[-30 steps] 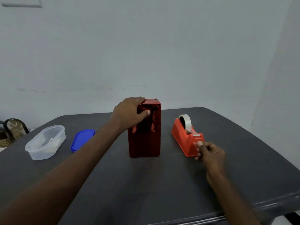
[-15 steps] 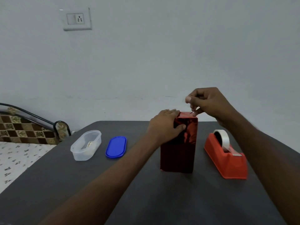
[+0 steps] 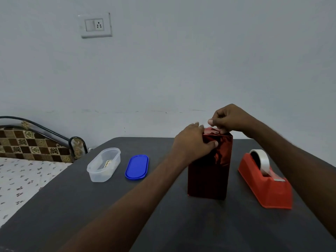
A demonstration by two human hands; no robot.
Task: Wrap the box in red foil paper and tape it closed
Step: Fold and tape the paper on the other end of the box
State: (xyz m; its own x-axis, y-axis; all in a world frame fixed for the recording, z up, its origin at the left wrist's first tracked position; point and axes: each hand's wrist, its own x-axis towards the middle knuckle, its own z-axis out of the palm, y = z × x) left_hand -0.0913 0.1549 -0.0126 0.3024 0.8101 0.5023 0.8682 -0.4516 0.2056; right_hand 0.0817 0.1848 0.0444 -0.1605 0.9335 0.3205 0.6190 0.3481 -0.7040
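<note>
Box (image 3: 209, 171) beside lidless tub (image 3: 104, 165)

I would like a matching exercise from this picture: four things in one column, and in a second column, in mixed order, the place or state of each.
Things
1. wrapped box
2. tape dispenser
3. blue lid
4. clear container

Places or states
A. lies flat between the clear container and the box
B. stands upright, gripped near its top by the left hand
C. open, nearest the bed
D. right of the box, a roll of tape on it

Pairs: 1-B, 2-D, 3-A, 4-C
</note>
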